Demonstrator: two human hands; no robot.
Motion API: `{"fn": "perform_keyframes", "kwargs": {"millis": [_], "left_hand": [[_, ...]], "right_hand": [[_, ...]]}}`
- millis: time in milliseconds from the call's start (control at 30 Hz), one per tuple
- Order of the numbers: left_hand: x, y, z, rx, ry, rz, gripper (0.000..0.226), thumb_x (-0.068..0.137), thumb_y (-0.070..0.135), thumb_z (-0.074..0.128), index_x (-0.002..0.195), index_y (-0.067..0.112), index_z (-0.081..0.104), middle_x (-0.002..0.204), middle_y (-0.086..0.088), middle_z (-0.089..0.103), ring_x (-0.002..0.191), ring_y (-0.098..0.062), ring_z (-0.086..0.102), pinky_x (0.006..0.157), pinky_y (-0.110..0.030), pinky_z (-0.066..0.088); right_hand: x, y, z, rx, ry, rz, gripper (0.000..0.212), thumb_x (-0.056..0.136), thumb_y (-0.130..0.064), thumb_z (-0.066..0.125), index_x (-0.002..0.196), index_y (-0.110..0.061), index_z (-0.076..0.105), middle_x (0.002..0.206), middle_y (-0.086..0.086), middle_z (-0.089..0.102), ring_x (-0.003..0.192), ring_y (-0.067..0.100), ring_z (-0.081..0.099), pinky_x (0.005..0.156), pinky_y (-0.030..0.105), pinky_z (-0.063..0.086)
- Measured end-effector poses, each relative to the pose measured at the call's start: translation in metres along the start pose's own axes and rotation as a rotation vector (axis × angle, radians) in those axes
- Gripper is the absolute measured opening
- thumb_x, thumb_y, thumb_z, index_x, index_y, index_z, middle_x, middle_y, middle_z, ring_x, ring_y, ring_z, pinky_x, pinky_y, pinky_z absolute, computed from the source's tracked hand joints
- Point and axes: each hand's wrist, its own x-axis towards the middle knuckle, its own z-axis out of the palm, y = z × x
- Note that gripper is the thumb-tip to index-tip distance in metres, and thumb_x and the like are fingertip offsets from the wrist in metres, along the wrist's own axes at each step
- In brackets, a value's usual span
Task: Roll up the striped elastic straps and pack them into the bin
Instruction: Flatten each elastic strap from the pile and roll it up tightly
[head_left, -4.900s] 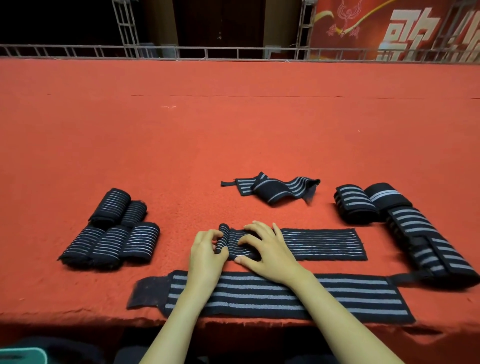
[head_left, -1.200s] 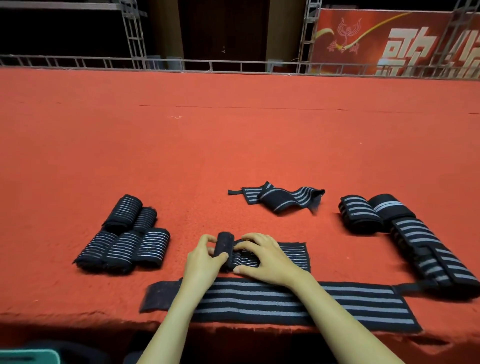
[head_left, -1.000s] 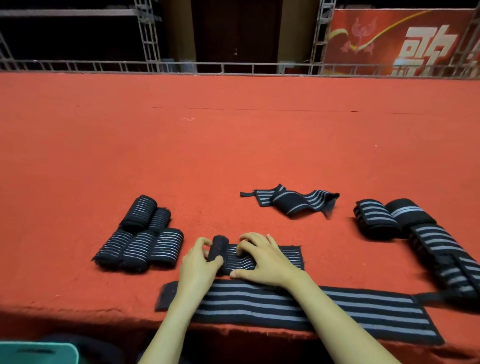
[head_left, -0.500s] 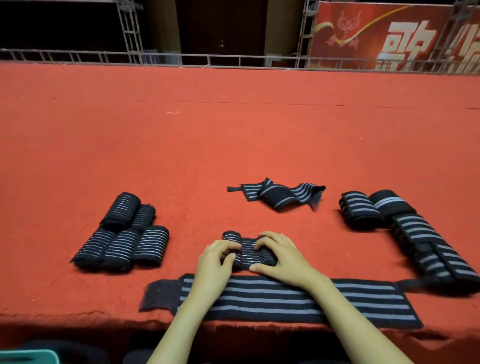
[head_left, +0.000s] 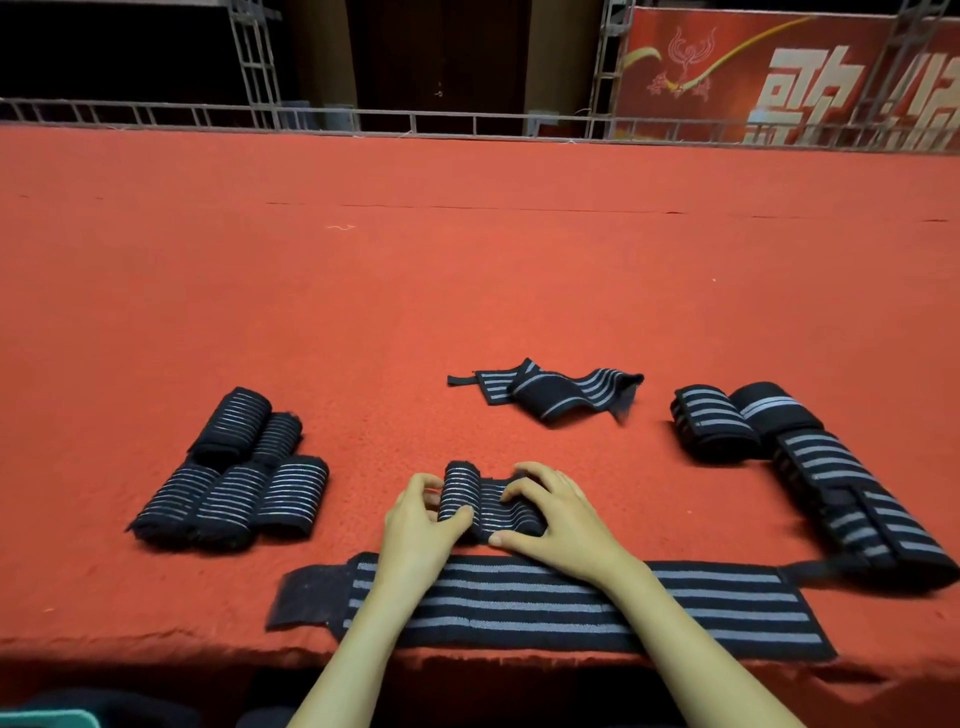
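Two hands are working the half-rolled strap (head_left: 485, 501) near the front of the red table (head_left: 467, 291). The left hand (head_left: 418, 525) is pinching the roll, thumb and fingers curled round it. The right hand (head_left: 556, 517) is gripping the short loose tail with bent fingers. The trick now is rolling tight, with edges lined up and tension even. Finished rolls (head_left: 234, 478) are sitting at nine o'clock from it and a flat strap (head_left: 701, 608) at six. A teal corner (head_left: 47, 719) at seven is possibly the bin.
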Motion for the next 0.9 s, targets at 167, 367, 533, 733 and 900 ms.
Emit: {"fn": "perform_keyframes", "kwargs": {"millis": [167, 367, 533, 733, 900], "left_hand": [[0.002, -0.001, 0.000, -0.040, 0.081, 0.005, 0.032, 0.076, 0.017, 0.071, 0.102, 0.019, 0.053, 0.100, -0.001, 0.057, 0.084, -0.011, 0.055, 0.067, -0.019, 0.039], [0.001, -0.002, -0.005, 0.133, 0.205, 0.156, 0.031, 0.076, 0.011, 0.069, 0.103, 0.017, 0.056, 0.100, 0.003, 0.049, 0.089, -0.014, 0.050, 0.079, -0.025, 0.037], [-0.003, -0.001, 0.008, 0.076, 0.059, 0.291, 0.024, 0.077, 0.023, 0.075, 0.099, 0.026, 0.065, 0.099, 0.016, 0.050, 0.100, 0.000, 0.044, 0.090, -0.009, 0.031], [-0.002, 0.003, 0.003, 0.013, -0.045, 0.307, 0.026, 0.088, 0.004, 0.057, 0.095, 0.025, 0.070, 0.102, 0.017, 0.064, 0.103, 0.002, 0.053, 0.087, 0.001, 0.031], [0.005, -0.001, -0.006, -0.177, -0.159, 0.144, 0.033, 0.082, 0.001, 0.066, 0.094, 0.031, 0.066, 0.110, 0.005, 0.064, 0.104, -0.005, 0.058, 0.086, -0.008, 0.042]], "right_hand": [[-0.001, 0.001, 0.001, -0.021, 0.011, -0.001, 0.069, 0.067, -0.085, 0.046, 0.114, -0.036, 0.057, 0.135, -0.014, 0.042, 0.127, 0.007, 0.036, 0.113, 0.034, 0.023], [-0.001, 0.003, -0.001, -0.012, 0.027, -0.024, 0.053, 0.074, -0.073, 0.051, 0.112, -0.036, 0.059, 0.127, -0.019, 0.046, 0.121, 0.001, 0.037, 0.112, 0.034, 0.022], [0.002, 0.001, 0.002, -0.003, 0.036, -0.029, 0.053, 0.074, -0.070, 0.053, 0.111, -0.033, 0.059, 0.129, -0.016, 0.047, 0.123, 0.001, 0.037, 0.113, 0.035, 0.022], [0.002, 0.004, 0.001, 0.009, 0.030, -0.002, 0.055, 0.072, -0.071, 0.053, 0.111, -0.032, 0.058, 0.131, -0.016, 0.047, 0.124, 0.001, 0.036, 0.114, 0.036, 0.021], [0.002, 0.004, 0.003, 0.012, 0.043, 0.000, 0.053, 0.071, -0.070, 0.055, 0.109, -0.033, 0.058, 0.128, -0.016, 0.048, 0.122, 0.005, 0.040, 0.109, 0.028, 0.024]]}}
